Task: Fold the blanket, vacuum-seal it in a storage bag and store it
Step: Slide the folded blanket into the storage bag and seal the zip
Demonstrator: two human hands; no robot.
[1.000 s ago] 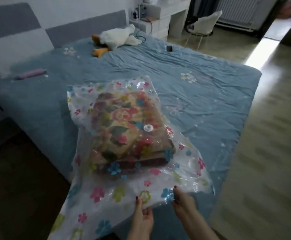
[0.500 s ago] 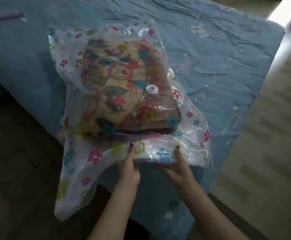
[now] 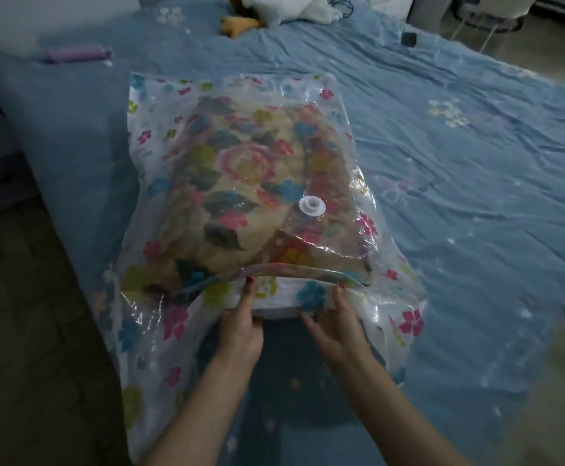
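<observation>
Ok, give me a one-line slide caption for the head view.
Both hands pinch the near edge of a flowered storage bag holding a folded blanket on a blue bed.

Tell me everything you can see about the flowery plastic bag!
The bag is clear, crinkly plastic printed with pink, blue and green flowers. A folded flowery blanket fills it, and a round white valve sits on top. It lies on the blue bed. The left hand and right hand pinch its near edge, folded up toward the blanket.

Head view looks down, close over bed [image 3: 476, 196].
</observation>
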